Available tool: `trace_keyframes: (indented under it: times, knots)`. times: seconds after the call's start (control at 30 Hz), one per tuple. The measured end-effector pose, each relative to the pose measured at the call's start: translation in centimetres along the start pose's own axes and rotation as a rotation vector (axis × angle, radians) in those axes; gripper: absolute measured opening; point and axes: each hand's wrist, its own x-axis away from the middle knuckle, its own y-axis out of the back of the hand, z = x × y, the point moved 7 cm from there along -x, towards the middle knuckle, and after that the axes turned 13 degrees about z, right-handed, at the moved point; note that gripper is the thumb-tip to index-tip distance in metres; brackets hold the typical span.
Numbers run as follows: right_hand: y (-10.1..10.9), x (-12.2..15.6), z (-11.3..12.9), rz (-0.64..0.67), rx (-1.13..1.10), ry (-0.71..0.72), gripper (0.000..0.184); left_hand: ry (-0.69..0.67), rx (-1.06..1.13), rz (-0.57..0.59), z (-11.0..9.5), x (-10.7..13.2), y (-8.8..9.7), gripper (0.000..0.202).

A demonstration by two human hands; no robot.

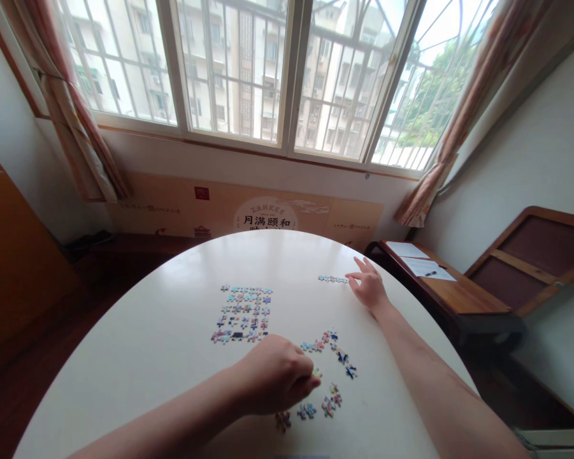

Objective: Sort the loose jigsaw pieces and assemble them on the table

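Note:
My left hand (279, 373) is curled into a pinch low over the white table, with a yellowish puzzle piece (317, 371) showing at its fingertips. The hand covers part of the tabletop below it. My right hand (369, 285) has its fingers apart; thumb and index finger reach the right end of a short row of light blue puzzle pieces (332, 279). Left of centre, several neat rows of puzzle pieces (244, 309) lie spread out. Nearer me, a loose arc of pieces includes a pink and blue group (318, 344), dark blue pieces (346, 364) and multicoloured pieces (332, 400).
The round white table (148, 357) fills the foreground. To its right stands a low wooden bench (459, 299) carrying papers (425, 266) and a pen. A folded wooden chair (535, 255) leans by the wall. Barred windows and curtains (86, 140) are behind.

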Motion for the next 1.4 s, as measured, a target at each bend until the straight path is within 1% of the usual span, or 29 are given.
trace_keyframes:
  times: [0.23,0.43,0.87,1.0,1.1,1.2,1.27,1.33,1.4]
  knots:
    - [-0.7,0.1,-0.2,0.088,0.002,-0.015,0.021,-0.014,-0.016,0.000,0.0,0.1,-0.1,0.036]
    - [-0.8,0.1,-0.4,0.120,-0.007,-0.032,0.018,-0.019,-0.017,-0.015,-0.1,0.1,0.0,0.035]
    - [-0.7,0.0,-1.0,0.125,-0.073,-0.054,0.018,-0.009,-0.036,0.014,-0.1,0.0,0.0,0.035]
    - [-0.6,0.0,-1.0,0.101,-0.111,-0.041,0.017,-0.014,-0.051,0.020,0.0,-0.1,-0.1,0.035]
    - [0.0,0.0,-0.8,0.067,-0.150,-0.030,0.017,-0.012,-0.055,0.014,0.0,0.0,-0.1,0.035]
    - [1.0,0.1,-0.3,0.026,-0.199,-0.026,0.020,0.031,-0.070,0.005,0.2,0.0,-0.1,0.037]
    - [1.4,0.1,0.5,0.035,-0.238,-0.019,0.025,0.091,-0.094,-0.005,0.6,-0.1,0.0,0.038]
    - [1.5,0.1,1.9,0.112,-0.285,0.014,0.027,0.178,-0.122,-0.018,1.2,-0.1,0.1,0.037]
    - [1.2,0.1,3.8,0.261,-0.337,0.072,0.028,0.277,-0.139,-0.031,2.0,0.0,0.3,0.035]
